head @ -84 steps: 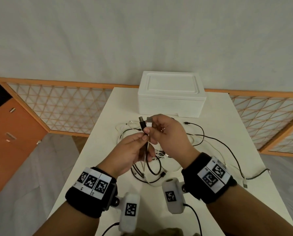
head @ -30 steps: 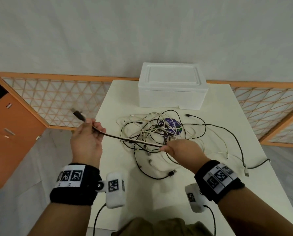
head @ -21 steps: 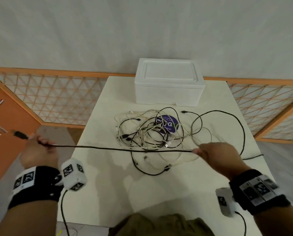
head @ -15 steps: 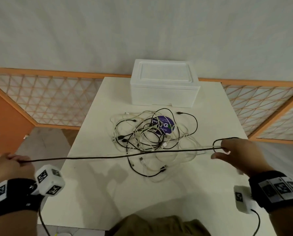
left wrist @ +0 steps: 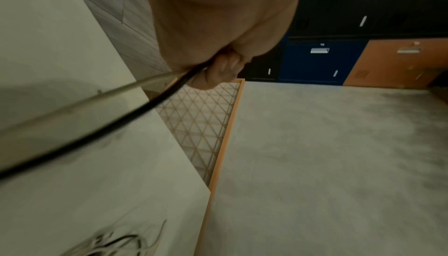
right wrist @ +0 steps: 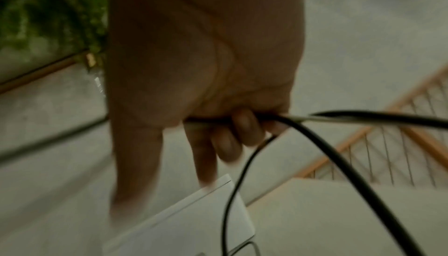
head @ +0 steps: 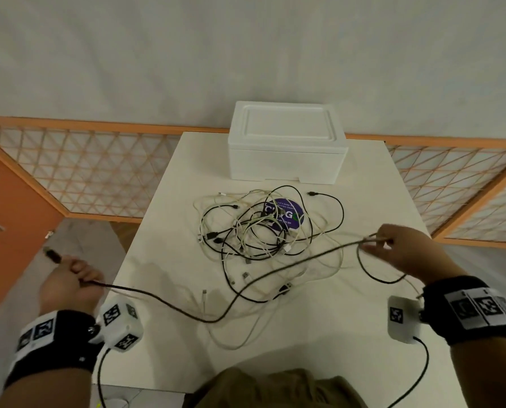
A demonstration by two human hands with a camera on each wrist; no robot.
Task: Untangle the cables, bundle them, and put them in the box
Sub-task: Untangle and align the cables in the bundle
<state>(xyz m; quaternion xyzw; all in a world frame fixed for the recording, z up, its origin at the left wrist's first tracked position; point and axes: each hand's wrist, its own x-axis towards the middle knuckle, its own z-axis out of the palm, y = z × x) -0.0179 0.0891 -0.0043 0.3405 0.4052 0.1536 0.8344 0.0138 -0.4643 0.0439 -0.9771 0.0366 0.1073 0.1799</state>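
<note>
A tangle of black and white cables [head: 263,231] lies mid-table in front of a closed white foam box [head: 287,142]. One long black cable [head: 216,318] is pulled out of it and sags onto the table between my hands. My left hand [head: 72,278] grips it near its plug, off the table's left edge; its curled fingers [left wrist: 223,70] close round the cable [left wrist: 135,112]. My right hand [head: 393,245] pinches the cable further along at the right, where it folds into a hanging loop [head: 375,275]. In the right wrist view the fingers [right wrist: 242,128] curl round the cable [right wrist: 339,156].
The white table [head: 319,348] has bare surface near me. A purple round sticker [head: 284,213] lies under the tangle. Orange-framed lattice panels [head: 84,172] stand behind and to both sides. Orange, blue and black cabinets [left wrist: 339,57] line the left.
My hands spread apart, drawing the black cable out of the tangle. Since half a second ago the left hand came back toward the table and the taut cable went slack.
</note>
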